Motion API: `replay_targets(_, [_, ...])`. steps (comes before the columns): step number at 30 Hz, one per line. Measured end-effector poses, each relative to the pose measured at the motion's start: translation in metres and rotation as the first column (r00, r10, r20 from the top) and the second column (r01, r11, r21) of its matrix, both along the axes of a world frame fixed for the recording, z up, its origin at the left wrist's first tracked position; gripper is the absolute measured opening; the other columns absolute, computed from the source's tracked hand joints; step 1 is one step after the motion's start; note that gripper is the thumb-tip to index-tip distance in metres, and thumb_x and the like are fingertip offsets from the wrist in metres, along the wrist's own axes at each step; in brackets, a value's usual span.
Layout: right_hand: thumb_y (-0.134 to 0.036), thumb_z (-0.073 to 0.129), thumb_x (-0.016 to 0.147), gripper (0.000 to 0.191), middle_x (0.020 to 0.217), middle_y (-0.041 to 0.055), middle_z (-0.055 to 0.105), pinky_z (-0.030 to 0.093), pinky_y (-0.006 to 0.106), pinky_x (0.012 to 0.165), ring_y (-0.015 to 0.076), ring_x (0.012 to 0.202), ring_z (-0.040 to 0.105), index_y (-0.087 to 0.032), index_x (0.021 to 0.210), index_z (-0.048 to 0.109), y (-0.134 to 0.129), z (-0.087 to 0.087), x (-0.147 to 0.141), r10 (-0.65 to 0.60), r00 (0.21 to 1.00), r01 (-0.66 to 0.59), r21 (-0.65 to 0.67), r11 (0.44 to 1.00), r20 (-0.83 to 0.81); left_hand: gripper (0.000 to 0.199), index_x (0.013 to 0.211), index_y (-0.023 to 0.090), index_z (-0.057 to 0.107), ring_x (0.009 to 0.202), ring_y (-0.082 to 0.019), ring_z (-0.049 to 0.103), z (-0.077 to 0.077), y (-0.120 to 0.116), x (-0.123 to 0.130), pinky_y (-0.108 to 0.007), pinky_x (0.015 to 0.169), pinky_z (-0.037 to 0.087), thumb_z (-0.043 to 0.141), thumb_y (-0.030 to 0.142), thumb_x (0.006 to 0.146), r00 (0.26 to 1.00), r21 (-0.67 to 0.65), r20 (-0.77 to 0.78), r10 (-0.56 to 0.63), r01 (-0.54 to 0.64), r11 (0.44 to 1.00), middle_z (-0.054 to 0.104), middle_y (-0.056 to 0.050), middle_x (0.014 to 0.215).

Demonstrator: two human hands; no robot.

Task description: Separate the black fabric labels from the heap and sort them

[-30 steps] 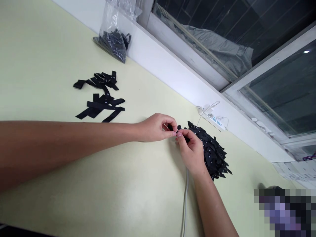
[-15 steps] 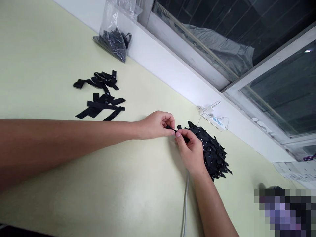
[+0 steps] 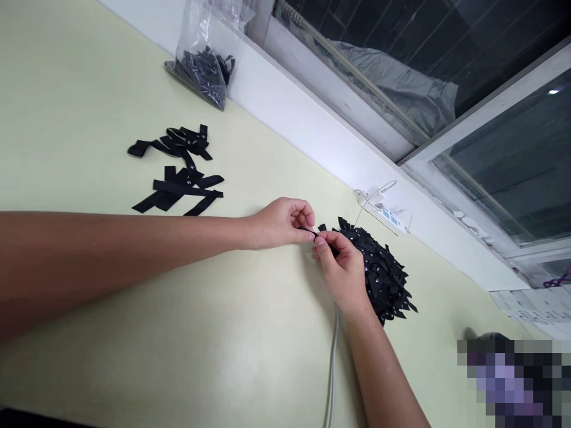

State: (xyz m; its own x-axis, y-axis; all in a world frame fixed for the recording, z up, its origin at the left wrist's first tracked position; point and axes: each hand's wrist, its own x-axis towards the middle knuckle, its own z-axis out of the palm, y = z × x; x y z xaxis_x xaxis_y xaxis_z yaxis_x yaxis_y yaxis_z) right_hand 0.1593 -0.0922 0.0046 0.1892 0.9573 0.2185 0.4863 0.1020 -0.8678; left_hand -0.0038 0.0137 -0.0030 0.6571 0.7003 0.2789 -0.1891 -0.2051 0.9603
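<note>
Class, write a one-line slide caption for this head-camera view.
Left hand and right hand pinch a small black fabric strip beside a heap of black pieces on a pale table.

A pale yellow-green tabletop [image 3: 89, 71] runs up to a white sill [image 3: 312, 131], with dark window panes [image 3: 504, 154] in white frames from 12 to 3 o'clock and a ceiling light's reflection [image 3: 554, 91] at 2 o'clock.

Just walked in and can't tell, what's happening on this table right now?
A person's left hand and right hand pinch one small black ribbon piece between their fingertips, just above the pale table. A heap of similar pieces lies right beside the right hand. Longer black strips and a plastic bag of pieces sit farther away.
</note>
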Motion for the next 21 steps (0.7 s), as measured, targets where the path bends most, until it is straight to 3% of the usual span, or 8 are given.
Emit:
replay_targets(12, [-0.046, 0.065, 0.093, 0.026, 0.087, 0.0023, 0.065, 0.047, 0.031, 0.073, 0.0171, 0.077, 0.059, -0.02, 0.098, 0.067, -0.0002, -0.0014, -0.0022, 0.004, 0.996, -0.008, -0.039, 0.999, -0.087, 0.018, 0.084, 0.016, 0.058, 0.073, -0.008, 0.063, 0.0028, -0.0069, 0.0026, -0.022, 0.069, 0.049, 0.068, 0.007, 0.072, 0.998, -0.047, 0.046, 0.048, -0.046, 0.998, 0.066, 0.001, 0.08])
replay_targets(21, [-0.05, 0.068, 0.09, 0.031, 0.087, 0.0017, 0.063, 0.051, 0.032, 0.073, 0.0164, 0.076, 0.06, -0.02, 0.096, 0.066, 0.0012, -0.0001, 0.0003, -0.057, 0.984, 0.055, -0.017, 0.998, -0.167, 0.017, 0.088, 0.014, 0.062, 0.085, -0.014, 0.068, 0.0006, -0.0025, 0.004, -0.031, 0.083, 0.054, 0.073, 0.012, 0.075, 0.994, -0.1, 0.048, 0.099, -0.094, 0.991, 0.07, -0.004, 0.089])
